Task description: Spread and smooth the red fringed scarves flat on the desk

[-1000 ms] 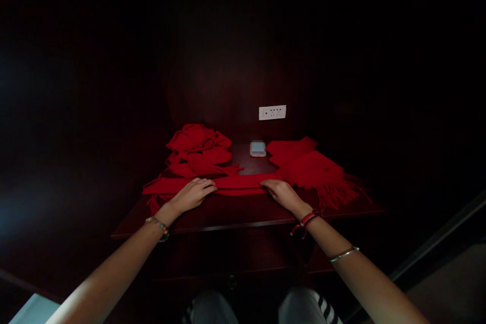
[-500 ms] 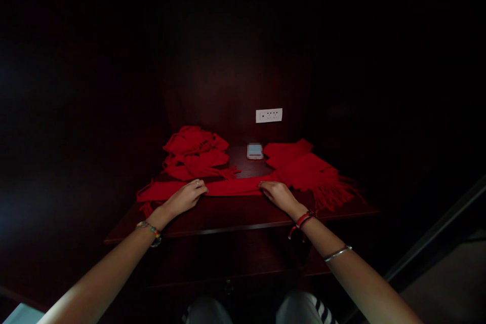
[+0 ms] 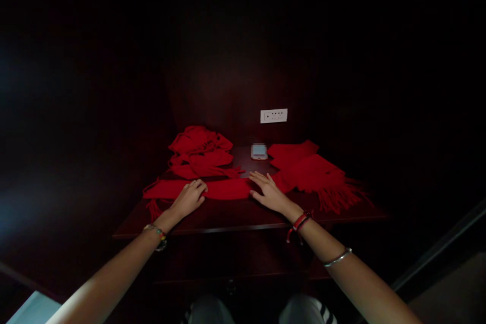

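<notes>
A long red scarf (image 3: 231,189), folded into a narrow strip, lies across the dark wooden table near its front edge. My left hand (image 3: 190,198) rests on the left half of the strip, its fingers curled and closed on the cloth. Over the right half, my right hand (image 3: 270,195) is open, the fingers spread and laid on the scarf. A heap of crumpled red fringed scarves (image 3: 199,149) sits behind the left hand. Further right, red cloth with long fringes (image 3: 311,169) is spread out beside my right hand.
A phone-like device with a lit screen (image 3: 259,152) lies at the back, between the two red piles. Above it a white socket plate (image 3: 274,116) is fixed to the dark wall. The table's front edge (image 3: 243,228) runs below my wrists.
My right hand has gone from pinching the scarf to lying open on it, slightly further left. The strip looks wider between my hands. The whole view has shifted a little.
</notes>
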Action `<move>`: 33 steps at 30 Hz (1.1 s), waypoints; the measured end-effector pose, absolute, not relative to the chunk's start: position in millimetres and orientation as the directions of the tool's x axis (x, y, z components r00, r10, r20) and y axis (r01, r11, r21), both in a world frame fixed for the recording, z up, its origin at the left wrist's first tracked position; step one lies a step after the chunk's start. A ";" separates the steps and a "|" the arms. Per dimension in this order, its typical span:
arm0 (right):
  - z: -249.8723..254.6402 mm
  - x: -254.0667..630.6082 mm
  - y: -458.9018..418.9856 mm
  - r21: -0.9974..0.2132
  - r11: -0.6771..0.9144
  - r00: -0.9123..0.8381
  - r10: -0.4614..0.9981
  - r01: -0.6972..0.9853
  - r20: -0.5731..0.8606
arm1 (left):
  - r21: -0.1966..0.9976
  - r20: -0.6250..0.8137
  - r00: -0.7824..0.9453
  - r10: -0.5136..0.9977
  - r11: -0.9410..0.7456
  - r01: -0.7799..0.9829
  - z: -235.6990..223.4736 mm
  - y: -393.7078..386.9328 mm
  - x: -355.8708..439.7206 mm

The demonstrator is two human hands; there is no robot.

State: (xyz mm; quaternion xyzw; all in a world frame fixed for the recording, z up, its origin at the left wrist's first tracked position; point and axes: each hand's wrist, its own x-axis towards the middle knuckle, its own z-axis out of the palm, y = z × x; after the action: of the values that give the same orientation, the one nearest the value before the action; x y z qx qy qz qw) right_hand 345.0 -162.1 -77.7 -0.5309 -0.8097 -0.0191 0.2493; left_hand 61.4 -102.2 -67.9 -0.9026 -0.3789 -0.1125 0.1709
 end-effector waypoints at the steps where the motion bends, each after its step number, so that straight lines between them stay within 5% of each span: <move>1: -74.9 335.0 -158.6 -0.244 0.433 -0.317 0.860 0.868 0.401 | -0.238 0.322 0.691 0.647 -0.651 0.721 -68.9 -102.5 64.1; 7: -84.3 307.7 -142.2 -0.190 0.361 -0.351 0.932 0.913 0.084 | -0.396 0.294 0.731 0.616 -0.617 0.680 -72.6 -99.4 63.2; 21: -107.9 318.4 -138.7 -0.101 0.378 -0.349 0.909 0.920 0.228 | -0.479 0.374 0.625 0.685 -0.435 0.763 -21.0 -83.0 -33.6; 27: -111.1 320.4 -138.0 -0.095 0.380 -0.352 0.908 0.920 0.227 | -0.525 0.057 0.699 0.713 -0.574 0.629 -11.8 -86.2 -59.1; 33: -114.4 321.8 -137.1 -0.097 0.375 -0.341 0.905 0.922 0.255 | -0.432 0.453 0.273 0.849 -0.059 0.900 13.1 -101.0 -56.1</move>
State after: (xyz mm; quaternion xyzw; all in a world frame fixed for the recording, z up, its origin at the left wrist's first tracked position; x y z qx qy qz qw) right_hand 321.8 -137.1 -114.4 -0.5581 -0.8183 -0.0323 0.1340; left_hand -56.1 -101.0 13.1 -0.7267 -0.6017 -0.0390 0.3292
